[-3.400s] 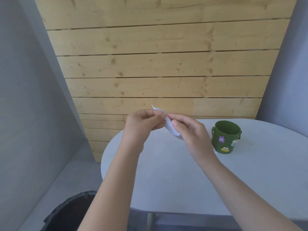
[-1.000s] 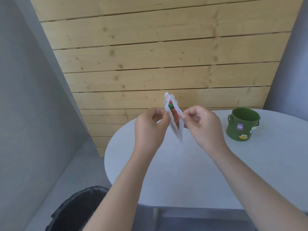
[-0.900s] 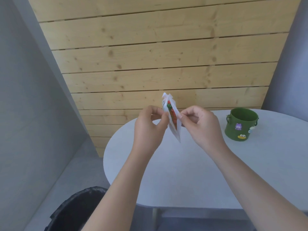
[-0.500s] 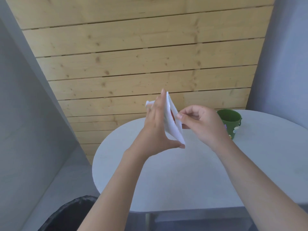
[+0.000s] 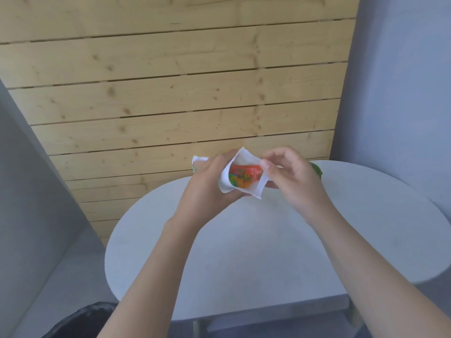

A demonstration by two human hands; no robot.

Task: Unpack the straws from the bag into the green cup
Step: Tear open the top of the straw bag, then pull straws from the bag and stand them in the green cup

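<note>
- Head view showed my left hand [image 5: 210,189] gripping the white bag [image 5: 244,176] round its body, above the far edge of the table [image 5: 244,252].
- My right hand [image 5: 290,176] pinched the bag's open lip, spreading the mouth.
- Straws [image 5: 244,178] sat bunched inside (red, orange, green ends showing).
- The green cup [image 5: 317,170] stood near the table's far edge, mostly hidden behind my right hand.
- Risk, as I judged it: tipping the bag too early could scatter straws across the table or off its edge; the cup mouth looked small.
</note>
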